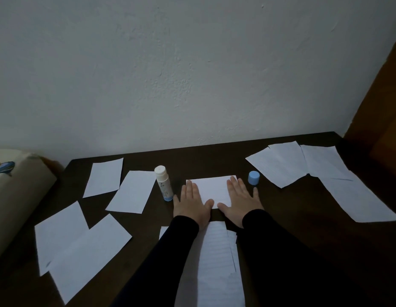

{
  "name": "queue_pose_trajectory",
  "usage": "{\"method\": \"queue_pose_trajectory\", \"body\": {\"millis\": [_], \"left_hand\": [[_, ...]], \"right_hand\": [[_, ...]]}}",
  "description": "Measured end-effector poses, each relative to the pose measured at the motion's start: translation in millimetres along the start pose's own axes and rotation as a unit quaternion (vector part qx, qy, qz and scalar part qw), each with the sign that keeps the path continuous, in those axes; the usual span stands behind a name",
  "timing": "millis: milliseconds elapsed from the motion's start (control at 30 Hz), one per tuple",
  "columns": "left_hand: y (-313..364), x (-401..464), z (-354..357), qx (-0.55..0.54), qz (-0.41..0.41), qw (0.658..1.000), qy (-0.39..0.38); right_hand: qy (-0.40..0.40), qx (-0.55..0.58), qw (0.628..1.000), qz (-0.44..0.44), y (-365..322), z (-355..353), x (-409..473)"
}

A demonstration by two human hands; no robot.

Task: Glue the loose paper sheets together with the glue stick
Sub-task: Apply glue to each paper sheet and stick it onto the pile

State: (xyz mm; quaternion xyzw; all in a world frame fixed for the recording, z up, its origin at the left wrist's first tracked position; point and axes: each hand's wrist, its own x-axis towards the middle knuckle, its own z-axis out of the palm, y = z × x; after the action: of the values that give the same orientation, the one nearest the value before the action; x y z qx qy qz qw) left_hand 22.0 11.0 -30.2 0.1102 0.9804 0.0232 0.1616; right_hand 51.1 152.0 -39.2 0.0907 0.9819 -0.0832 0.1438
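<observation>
Both hands, left [191, 202] and right [240, 201], press flat with fingers spread on a paper sheet [211, 189] at mid-tabletop [281, 207]; the uncapped glue stick [163, 183] stands just left, its blue cap [253, 177] right.

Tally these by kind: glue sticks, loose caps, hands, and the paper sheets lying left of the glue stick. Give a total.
Glue stick: 1
Blue cap: 1
Hands: 2, the left hand and the right hand
Paper sheets left of the stick: 4
Total: 8
</observation>
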Motion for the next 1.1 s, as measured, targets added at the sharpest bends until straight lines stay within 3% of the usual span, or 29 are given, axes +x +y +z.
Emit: {"method": "queue_pose_trajectory", "body": {"millis": [267, 400, 500, 633, 767, 1100], "left_hand": [[-10, -15, -3, 0.006, 0.026, 0.999, -0.021], [-7, -12, -12, 0.012, 0.039, 0.998, 0.037], [1, -7, -19, -0.008, 0.079, 0.993, 0.089], [7, 3, -11, -0.014, 0.138, 0.990, 0.026], [-2, 11, -12, 0.003, 0.110, 0.993, -0.036], [-8, 1, -7, -0.056, 0.034, 0.997, -0.039]], "right_hand": [[-0.009, 0.018, 1.000, 0.014, 0, 1, -25], [0.001, 0.004, 0.999, 0.032, -7, -5, -26], [0.062, -0.015, 0.998, -0.006, -11, -12, -16], [0.013, -0.021, 0.996, -0.091, -15, -13, 3], [0.013, -0.016, 0.997, -0.071, -10, -2, 12], [-0.014, 0.012, 1.000, 0.025, -6, -2, -8]]}}
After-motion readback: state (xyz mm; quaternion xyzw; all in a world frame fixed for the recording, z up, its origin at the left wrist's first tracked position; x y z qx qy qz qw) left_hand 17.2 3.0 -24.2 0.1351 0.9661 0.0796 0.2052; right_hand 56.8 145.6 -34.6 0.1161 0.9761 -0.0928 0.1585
